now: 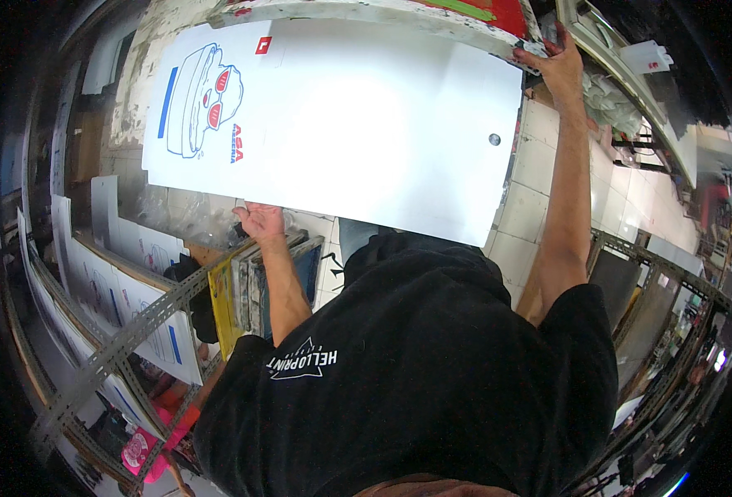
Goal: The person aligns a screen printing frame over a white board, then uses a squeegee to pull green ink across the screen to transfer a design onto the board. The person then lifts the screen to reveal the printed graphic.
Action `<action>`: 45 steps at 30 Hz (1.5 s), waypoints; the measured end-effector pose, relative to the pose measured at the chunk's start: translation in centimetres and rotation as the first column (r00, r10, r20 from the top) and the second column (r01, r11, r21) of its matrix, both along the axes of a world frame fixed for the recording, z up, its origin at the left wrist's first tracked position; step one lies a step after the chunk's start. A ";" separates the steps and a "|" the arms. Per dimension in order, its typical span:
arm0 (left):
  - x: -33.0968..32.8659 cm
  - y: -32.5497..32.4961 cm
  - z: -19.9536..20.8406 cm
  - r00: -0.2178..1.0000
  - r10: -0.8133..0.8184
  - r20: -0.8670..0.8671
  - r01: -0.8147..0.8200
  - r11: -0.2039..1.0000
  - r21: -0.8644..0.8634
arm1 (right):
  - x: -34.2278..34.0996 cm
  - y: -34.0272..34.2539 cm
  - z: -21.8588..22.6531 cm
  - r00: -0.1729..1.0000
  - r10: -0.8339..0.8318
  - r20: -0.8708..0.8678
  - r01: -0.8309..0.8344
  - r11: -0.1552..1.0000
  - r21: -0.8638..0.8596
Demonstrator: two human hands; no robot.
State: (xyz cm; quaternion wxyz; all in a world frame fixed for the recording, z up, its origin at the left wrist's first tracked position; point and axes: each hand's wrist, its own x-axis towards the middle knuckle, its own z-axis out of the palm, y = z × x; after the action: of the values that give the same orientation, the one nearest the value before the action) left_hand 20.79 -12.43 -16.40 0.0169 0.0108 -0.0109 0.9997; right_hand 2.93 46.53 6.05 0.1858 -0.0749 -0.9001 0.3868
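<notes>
A large white sheet lies in front of me, printed at its left end with a blue-outlined cartoon, red glasses and red lettering. A round dark spot or hole shows near its right edge. My left hand is palm up at the sheet's near edge, its fingers partly hidden beneath it, supporting it. At the far right corner, my right hand is closed round the end of a paint-stained screen-printing frame, thumb low and fingers higher. Red and green patches show on the frame's screen, along the sheet's far side.
Printed white sheets stand on a metal rack at the left. Several used frames lean beside my left forearm. Another person in pink is at the lower left. Metal shelving and a tiled floor are at the right.
</notes>
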 end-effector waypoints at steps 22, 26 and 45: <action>-1.1 2.4 2.6 0.796 0.302 0.525 -0.144 0.936 -0.321 | 4.5 -5.1 -7.5 0.997 -0.068 0.019 0.071 0.973 -0.219; -0.2 1.2 2.3 0.839 0.234 0.492 -0.117 0.959 -0.257 | 4.6 -5.9 -8.3 0.997 -0.055 0.057 0.071 0.936 -0.346; -0.9 1.5 4.2 0.755 0.186 0.629 -0.053 0.973 -0.224 | 4.4 -6.0 -8.9 0.990 -0.104 0.097 0.136 0.888 -0.438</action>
State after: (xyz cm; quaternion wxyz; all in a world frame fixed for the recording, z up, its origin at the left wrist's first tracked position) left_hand 19.90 -10.92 -12.21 -0.0513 -0.3349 0.0813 0.9373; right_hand 7.36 40.50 -2.87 0.1551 -0.1845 -0.7878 0.5667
